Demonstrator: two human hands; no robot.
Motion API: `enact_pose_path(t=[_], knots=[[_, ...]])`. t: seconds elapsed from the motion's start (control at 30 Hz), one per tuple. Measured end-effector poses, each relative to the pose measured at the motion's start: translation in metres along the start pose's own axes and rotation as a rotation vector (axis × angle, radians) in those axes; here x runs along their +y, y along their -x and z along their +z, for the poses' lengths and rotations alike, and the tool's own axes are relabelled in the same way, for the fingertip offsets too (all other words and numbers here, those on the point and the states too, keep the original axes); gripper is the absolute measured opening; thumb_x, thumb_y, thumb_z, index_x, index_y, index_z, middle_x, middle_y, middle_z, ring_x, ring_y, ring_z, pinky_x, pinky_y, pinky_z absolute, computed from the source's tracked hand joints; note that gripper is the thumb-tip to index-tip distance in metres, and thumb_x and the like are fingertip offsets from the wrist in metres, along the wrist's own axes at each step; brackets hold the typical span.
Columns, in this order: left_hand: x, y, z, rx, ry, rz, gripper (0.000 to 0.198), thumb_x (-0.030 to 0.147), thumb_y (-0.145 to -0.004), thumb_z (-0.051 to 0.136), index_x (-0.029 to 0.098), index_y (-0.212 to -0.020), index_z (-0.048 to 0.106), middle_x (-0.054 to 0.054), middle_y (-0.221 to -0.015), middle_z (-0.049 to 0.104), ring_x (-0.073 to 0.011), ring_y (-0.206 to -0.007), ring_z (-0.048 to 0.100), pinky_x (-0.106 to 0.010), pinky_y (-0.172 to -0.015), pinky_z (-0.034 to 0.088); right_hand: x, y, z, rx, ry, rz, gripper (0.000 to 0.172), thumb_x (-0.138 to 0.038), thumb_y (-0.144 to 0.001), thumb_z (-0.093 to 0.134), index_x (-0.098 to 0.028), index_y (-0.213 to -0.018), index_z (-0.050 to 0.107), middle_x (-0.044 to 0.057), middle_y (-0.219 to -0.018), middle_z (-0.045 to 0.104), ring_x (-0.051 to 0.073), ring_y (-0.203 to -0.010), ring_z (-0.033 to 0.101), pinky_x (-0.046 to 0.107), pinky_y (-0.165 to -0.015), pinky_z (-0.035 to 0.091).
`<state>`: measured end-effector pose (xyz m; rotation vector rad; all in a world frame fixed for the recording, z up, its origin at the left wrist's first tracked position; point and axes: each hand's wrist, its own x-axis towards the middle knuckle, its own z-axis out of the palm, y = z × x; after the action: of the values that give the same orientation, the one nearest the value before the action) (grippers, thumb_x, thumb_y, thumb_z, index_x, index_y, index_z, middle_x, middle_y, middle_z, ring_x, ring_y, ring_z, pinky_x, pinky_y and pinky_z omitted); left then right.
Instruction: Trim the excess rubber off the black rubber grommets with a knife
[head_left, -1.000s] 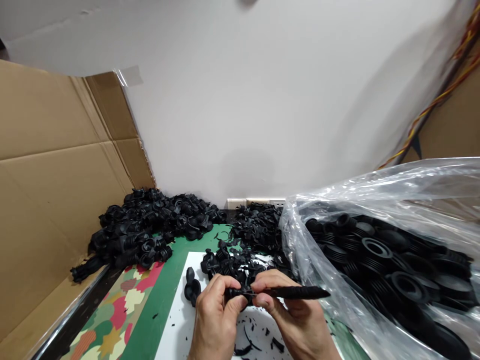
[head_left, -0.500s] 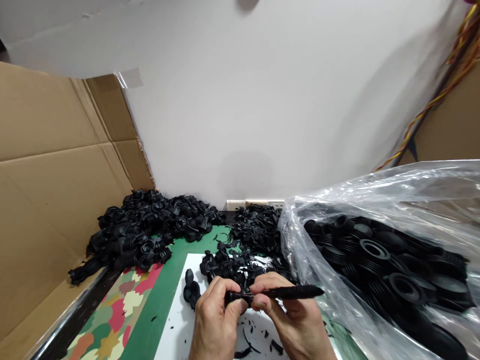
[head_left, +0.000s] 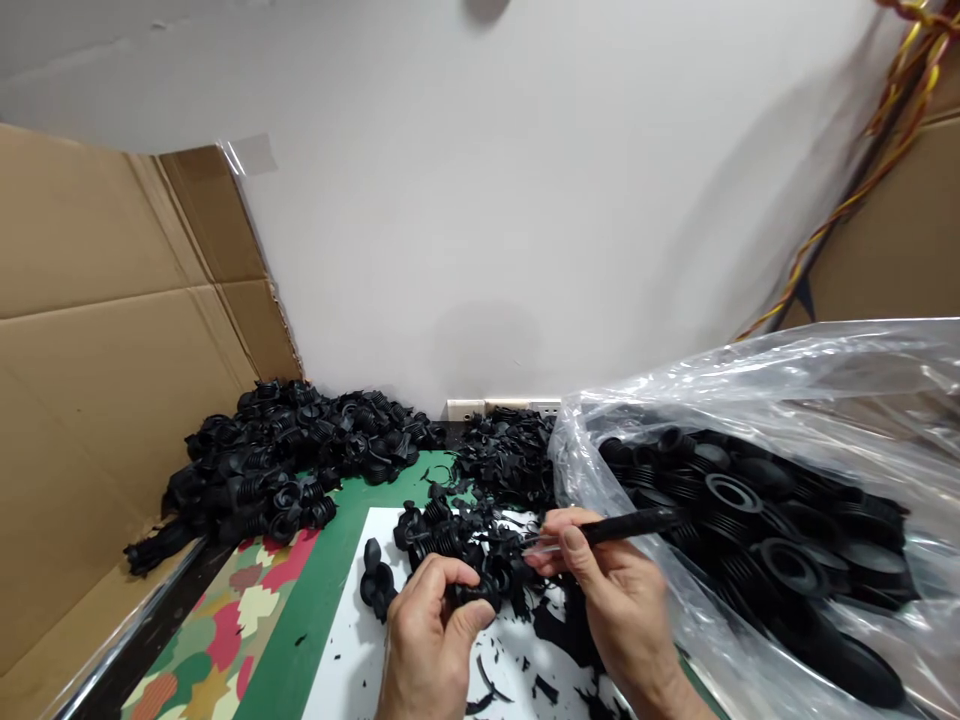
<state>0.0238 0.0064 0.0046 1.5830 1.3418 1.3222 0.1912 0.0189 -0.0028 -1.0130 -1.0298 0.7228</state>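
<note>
Wall point(head_left: 480, 200): pale, across the whole back, with a soft shadow low on it.
Cardboard panel point(head_left: 112, 400): upright at the left.
Clear plastic bag point(head_left: 581, 455): open at the right, with black ribbed pieces point(head_left: 802, 565) showing inside.
Green surface point(head_left: 311, 600): under the work, a patterned strip point(head_left: 225, 630) along its left side.
Parts pile point(head_left: 300, 450): black, heaped at the back left, beside the cardboard panel.
White sheet point(head_left: 345, 670): on the green surface, partly covered by black parts and bits.
Scrap heap point(head_left: 506, 455): thin black shreds between the parts pile and the bag.
Right hand point(head_left: 615, 580): fingers closed on a dark-handled tool point(head_left: 637, 522), apart from the left hand point(head_left: 435, 635).
Left hand: thumb and forefinger pinching a black part point(head_left: 480, 590) — held above the white sheet.
Dark-handled tool: handle pointing right, thin end leftward — its tip hard to tell against the black.
Offcuts point(head_left: 546, 688): small, loose on the white sheet, near both hands.
</note>
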Motion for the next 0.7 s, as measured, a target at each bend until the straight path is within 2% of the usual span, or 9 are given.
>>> enact_pose_path(t=[0.07, 0.17, 0.33, 0.5, 0.63, 0.7], knots=[[0.000, 0.000, 0.001, 0.027, 0.005, 0.004, 0.004, 0.016, -0.068, 0.061, 0.019, -0.071, 0.062, 0.003, -0.061, 0.049, -0.0102, -0.049, 0.039, -0.019, -0.039, 0.025, -0.002, 0.004, 0.004, -0.070, -0.163, 0.066, 0.031, -0.048, -0.084, 0.058, -0.017, -0.080, 0.063, 0.006, -0.075, 0.070, 0.021, -0.060, 0.071, 0.029, -0.053, 0.058], [-0.001, 0.001, 0.002, 0.030, 0.008, 0.000, 0.005, 0.017, -0.067, 0.062, 0.019, -0.071, 0.062, 0.003, -0.059, 0.049, -0.0103, -0.048, 0.038, -0.020, -0.039, 0.025, -0.008, 0.011, 0.011, -0.109, -0.294, 0.095, 0.031, -0.049, -0.085, 0.056, -0.018, -0.080, 0.062, 0.006, -0.085, 0.067, 0.021, -0.065, 0.072, 0.029, -0.054, 0.057], [-0.003, 0.001, 0.001, 0.023, 0.002, -0.017, 0.005, 0.018, -0.068, 0.062, 0.020, -0.073, 0.063, 0.002, -0.060, 0.052, -0.0115, -0.049, 0.042, -0.020, -0.040, 0.027, -0.014, 0.016, 0.017, -0.158, -0.372, 0.125, 0.029, -0.048, -0.084, 0.058, -0.020, -0.081, 0.060, 0.005, -0.083, 0.069, 0.021, -0.067, 0.072, 0.027, -0.055, 0.055], [-0.006, -0.003, -0.004, -0.026, -0.052, 0.060, 0.008, 0.014, -0.069, 0.062, 0.020, -0.073, 0.065, 0.001, -0.067, 0.057, -0.0134, -0.054, 0.048, -0.022, -0.050, 0.040, -0.007, 0.015, 0.017, -0.175, -0.300, 0.043, 0.030, -0.049, -0.083, 0.059, -0.019, -0.079, 0.063, 0.006, -0.082, 0.068, 0.020, -0.067, 0.069, 0.031, -0.060, 0.056], [-0.006, -0.006, -0.007, -0.046, -0.113, 0.127, 0.009, 0.013, -0.069, 0.062, 0.020, -0.073, 0.065, 0.000, -0.071, 0.060, -0.0150, -0.058, 0.052, -0.023, -0.052, 0.042, -0.003, 0.012, 0.014, -0.159, -0.141, -0.120, 0.027, -0.045, -0.085, 0.058, -0.020, -0.078, 0.066, 0.006, -0.086, 0.065, 0.019, -0.070, 0.064, 0.029, -0.058, 0.055], [-0.005, -0.007, -0.007, -0.043, -0.127, 0.133, 0.010, 0.013, -0.068, 0.062, 0.020, -0.073, 0.066, 0.000, -0.071, 0.060, -0.0152, -0.058, 0.052, -0.023, -0.052, 0.041, -0.002, 0.011, 0.012, -0.141, -0.093, -0.141, 0.027, -0.045, -0.084, 0.059, -0.020, -0.077, 0.067, 0.005, -0.082, 0.063, 0.018, -0.067, 0.062, 0.028, -0.056, 0.054]])
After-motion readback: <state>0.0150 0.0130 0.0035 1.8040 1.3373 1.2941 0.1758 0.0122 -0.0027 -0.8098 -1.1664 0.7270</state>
